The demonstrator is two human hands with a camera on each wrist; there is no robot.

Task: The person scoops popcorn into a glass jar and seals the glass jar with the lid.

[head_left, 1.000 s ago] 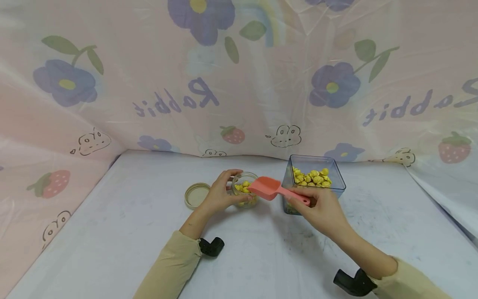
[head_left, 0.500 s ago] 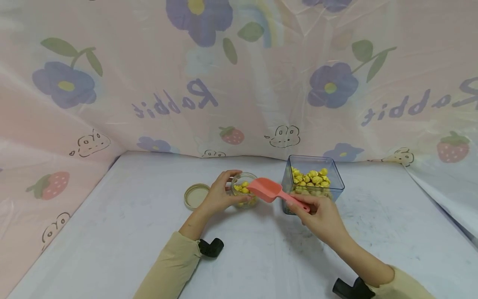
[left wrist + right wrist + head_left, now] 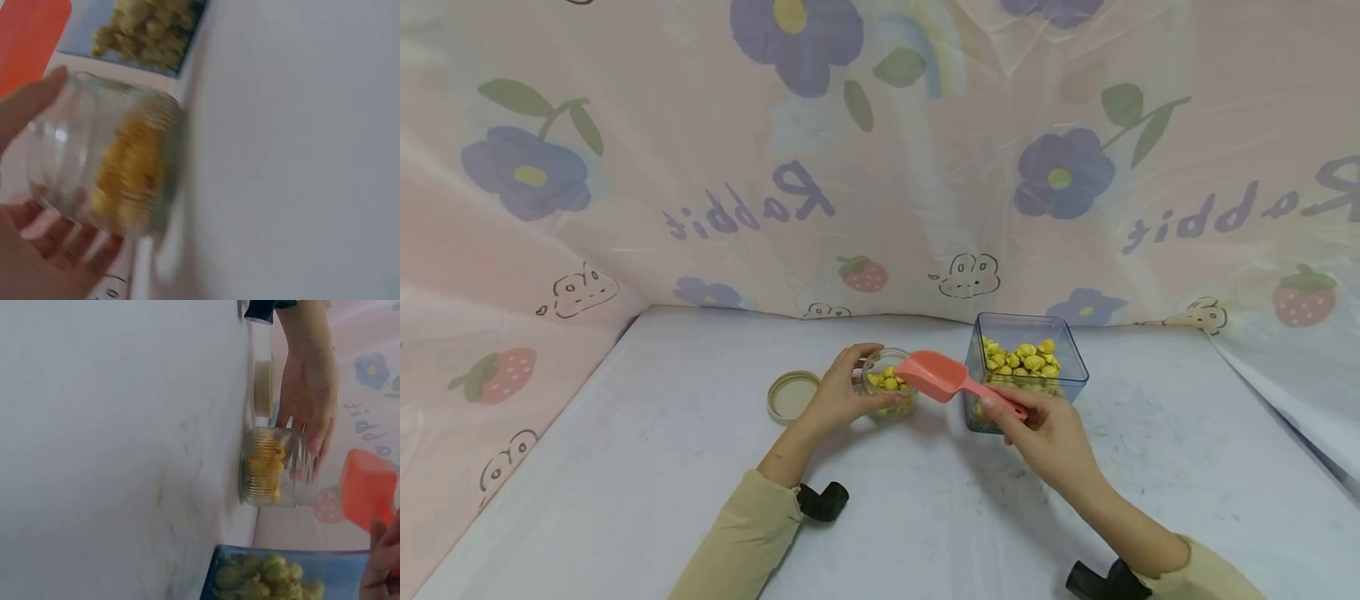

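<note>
My left hand (image 3: 841, 392) grips a small glass jar (image 3: 887, 407) around its upper part, thumb on the near side and fingers on the far side. Yellow popcorn (image 3: 134, 169) fills the lower part of the jar, as the left wrist view shows. Between the thumb and fingers of my right hand (image 3: 1054, 437), the handle of a coral-pink scoop (image 3: 934, 375) is pinched. Its front lip overlaps the jar's right rim in the head view, and no popcorn shows in its bowl. In the right wrist view the scoop (image 3: 367, 487) is above the jar's mouth.
A clear bluish square container (image 3: 1078, 367) holding more popcorn (image 3: 1026, 360) stands right of the jar, partly behind my right hand. Left of the jar lies a round cream lid (image 3: 792, 398). A printed curtain (image 3: 880, 208) borders the white table (image 3: 647, 467) at the back.
The scoop's front has risen slightly over the jar's rim, while the handle end has dipped. My left hand keeps its hold on the jar. The head view has shifted a little.
</note>
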